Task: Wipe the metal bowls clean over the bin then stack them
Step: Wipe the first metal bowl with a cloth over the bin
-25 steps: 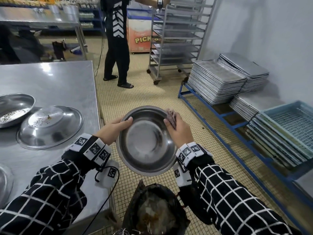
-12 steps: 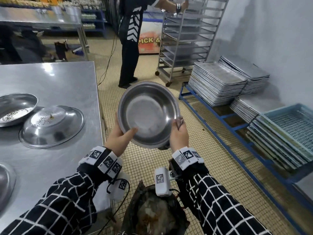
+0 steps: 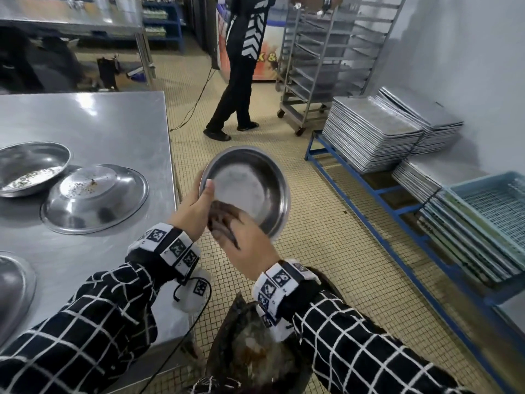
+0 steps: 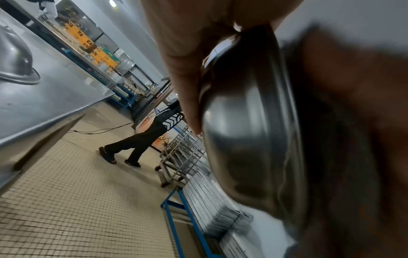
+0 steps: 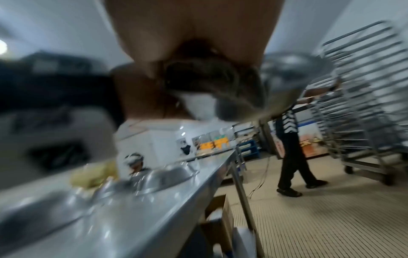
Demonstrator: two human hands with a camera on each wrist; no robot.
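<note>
I hold a round metal bowl (image 3: 250,189) tilted up in front of me, above the floor and beyond the bin (image 3: 255,356). My left hand (image 3: 196,209) grips its left rim, thumb inside the bowl, fingers behind, as the left wrist view shows on the bowl (image 4: 247,132). My right hand (image 3: 241,240) clutches a dark, dirty cloth (image 3: 221,220) and presses it against the bowl's lower inside edge. In the blurred right wrist view the cloth (image 5: 207,83) bunches under the palm beside the bowl (image 5: 291,80). The bin's black liner holds brownish waste.
On the steel table (image 3: 108,120) at left lie an upturned crumb-speckled bowl (image 3: 93,197), a dirty bowl (image 3: 31,166) and another bowl's edge (image 3: 14,288). A person (image 3: 241,66) stands by a wheeled tray rack (image 3: 326,52). Stacked trays (image 3: 369,132) and blue crates (image 3: 488,206) line the right wall.
The bowl came down from its raised position and moved away from me. My right hand left the right rim and now presses the cloth inside the bowl's lower edge. The person stepped toward the rack.
</note>
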